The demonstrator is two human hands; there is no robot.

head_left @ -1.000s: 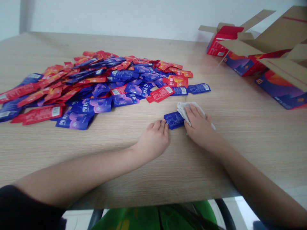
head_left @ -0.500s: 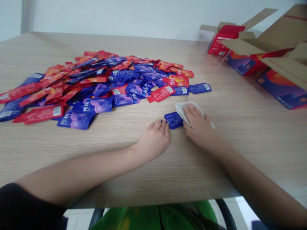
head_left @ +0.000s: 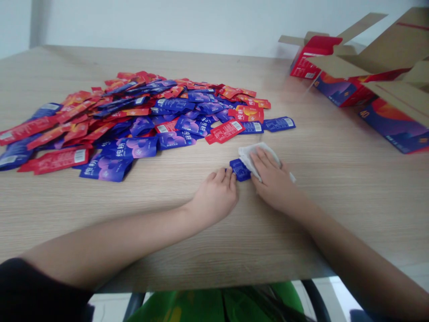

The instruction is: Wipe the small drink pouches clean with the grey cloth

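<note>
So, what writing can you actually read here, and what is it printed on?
"纯耕" (second character uncertain): large blue sachet
"40": purple-and-red carton
Small print on the blue sachet beside the right hand: too small to read

Blue sachet (head_left: 130, 147): white Chinese characters, apparently 纯耕, the second uncertain
Red sachet (head_left: 248, 114): the same characters
Barcode (head_left: 236, 125): white patch on a red sachet, digits too small to read
Printed carton (head_left: 395, 127): "40" on its side panel
</note>
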